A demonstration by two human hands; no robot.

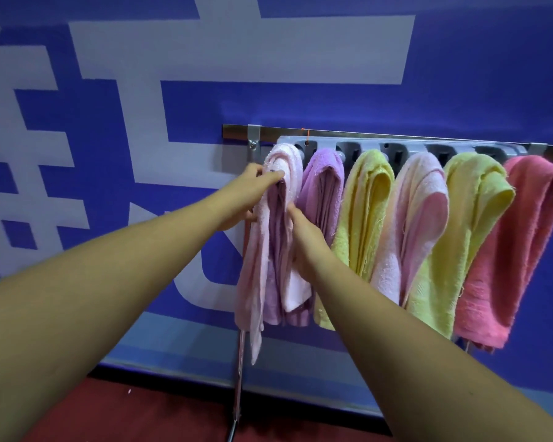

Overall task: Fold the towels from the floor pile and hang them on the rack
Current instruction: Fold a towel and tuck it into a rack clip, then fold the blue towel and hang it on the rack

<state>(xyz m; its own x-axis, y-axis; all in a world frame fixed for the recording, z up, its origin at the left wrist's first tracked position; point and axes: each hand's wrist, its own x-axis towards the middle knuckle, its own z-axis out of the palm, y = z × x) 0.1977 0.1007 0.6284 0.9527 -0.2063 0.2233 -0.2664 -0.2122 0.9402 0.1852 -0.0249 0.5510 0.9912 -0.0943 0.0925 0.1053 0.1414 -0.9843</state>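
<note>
A grey rack [364, 147] is fixed below a metal rail on the blue wall. Several folded towels hang on it side by side. The leftmost, a pale pink towel [256, 250], hangs over the rack's left end. My left hand [253, 193] grips its upper part near the top fold. My right hand [304, 237] holds its right side lower down, fingers curled into the cloth. To the right hang a purple towel [324, 186], a yellow towel [364, 212], a pink-and-white towel [419, 218], a yellow-green towel [460, 237] and a coral pink towel [517, 250].
The metal rail [348, 133] runs along the blue wall with white lettering. A thin metal pole [238, 378] drops from the rack's left end to the red floor [125, 416]. The floor pile is out of view.
</note>
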